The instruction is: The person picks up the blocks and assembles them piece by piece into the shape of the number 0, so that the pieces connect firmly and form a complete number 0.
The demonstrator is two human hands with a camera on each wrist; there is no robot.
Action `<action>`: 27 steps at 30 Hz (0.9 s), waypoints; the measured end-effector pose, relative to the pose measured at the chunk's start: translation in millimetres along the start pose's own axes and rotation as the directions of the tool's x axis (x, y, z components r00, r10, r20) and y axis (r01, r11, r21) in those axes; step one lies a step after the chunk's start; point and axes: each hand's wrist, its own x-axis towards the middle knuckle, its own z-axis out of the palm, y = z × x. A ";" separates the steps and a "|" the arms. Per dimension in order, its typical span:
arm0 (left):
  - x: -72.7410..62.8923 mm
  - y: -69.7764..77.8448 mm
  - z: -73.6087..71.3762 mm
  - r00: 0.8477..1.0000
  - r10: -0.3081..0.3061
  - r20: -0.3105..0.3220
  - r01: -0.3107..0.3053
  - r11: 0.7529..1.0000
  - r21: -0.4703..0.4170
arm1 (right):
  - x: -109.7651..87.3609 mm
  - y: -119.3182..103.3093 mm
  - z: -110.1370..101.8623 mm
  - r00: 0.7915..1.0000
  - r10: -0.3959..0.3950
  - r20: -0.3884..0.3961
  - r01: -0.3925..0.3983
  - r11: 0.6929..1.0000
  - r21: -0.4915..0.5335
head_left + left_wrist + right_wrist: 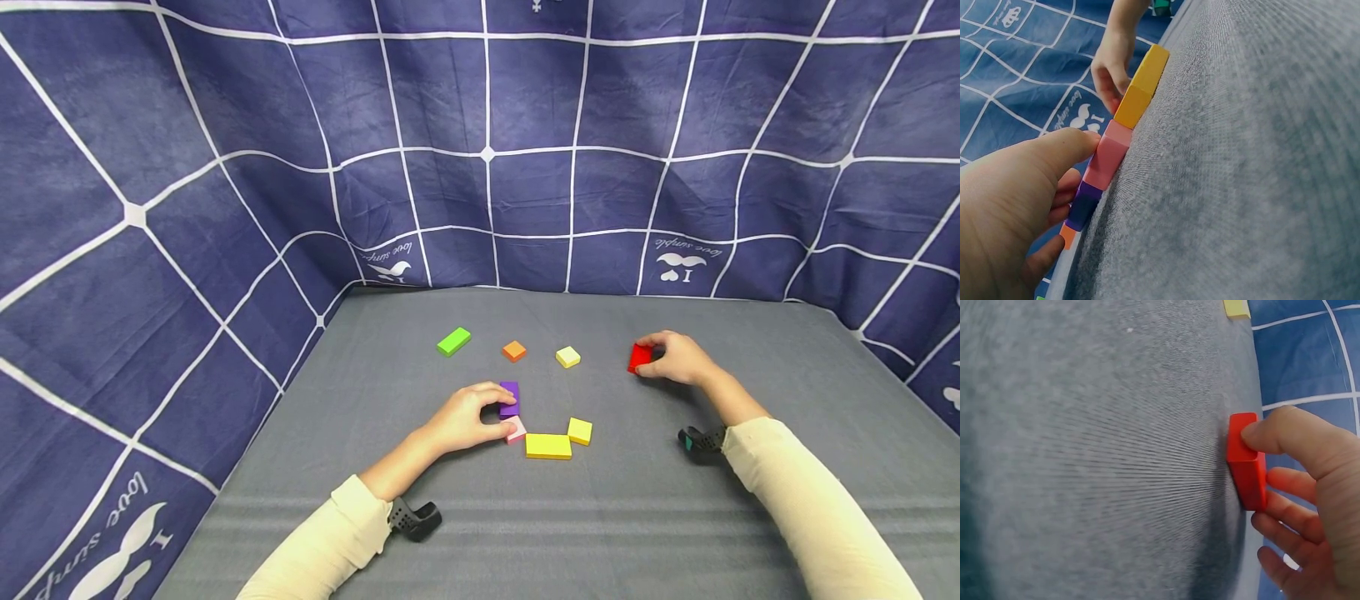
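In the middle of the head view, the left hand, fingers half spread, pinches the purple block and the pink block end to end, while at right of centre the right hand, its thumb and fingers moderately parted, grips the red block, with wide grey cloth between the two hands. The grey surface has its far edge at mid-height of the frame, where a blue gridded curtain hangs behind.
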 end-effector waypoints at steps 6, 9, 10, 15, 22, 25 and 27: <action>-0.5 -0.2 0.3 1.000 0.007 -0.007 -0.007 1.000 0.003 | -5.0 2.6 4.9 0.999 0.034 -0.042 -0.032 0.999 0.041; -0.3 -0.3 0.3 1.000 0.006 -0.006 -0.006 1.000 -0.003 | -7.6 2.4 7.9 0.998 0.034 -0.060 -0.030 0.998 0.060; -0.2 -0.3 0.2 1.000 0.005 -0.005 -0.005 1.000 -0.004 | -8.5 2.1 9.1 0.997 0.032 -0.069 -0.027 0.997 0.070; -0.1 1.0 -0.6 1.000 0.010 -0.009 -0.010 1.000 -0.007 | -12.7 0.1 15.8 0.994 0.020 -0.103 -0.010 0.995 0.099; 0.4 0.6 0.2 1.000 0.013 -0.013 -0.013 1.000 -0.003 | -16.8 -6.6 23.4 0.992 -0.027 -0.125 0.042 0.992 0.119; 0.3 0.1 0.5 1.000 0.011 -0.010 -0.011 1.000 -0.002 | -18.3 -12.1 26.1 0.990 -0.055 -0.131 0.073 0.988 0.139; 0.1 0.0 0.6 1.000 0.009 -0.008 -0.009 1.000 -0.004 | -19.2 -16.2 28.2 0.989 -0.070 -0.132 0.090 0.985 0.151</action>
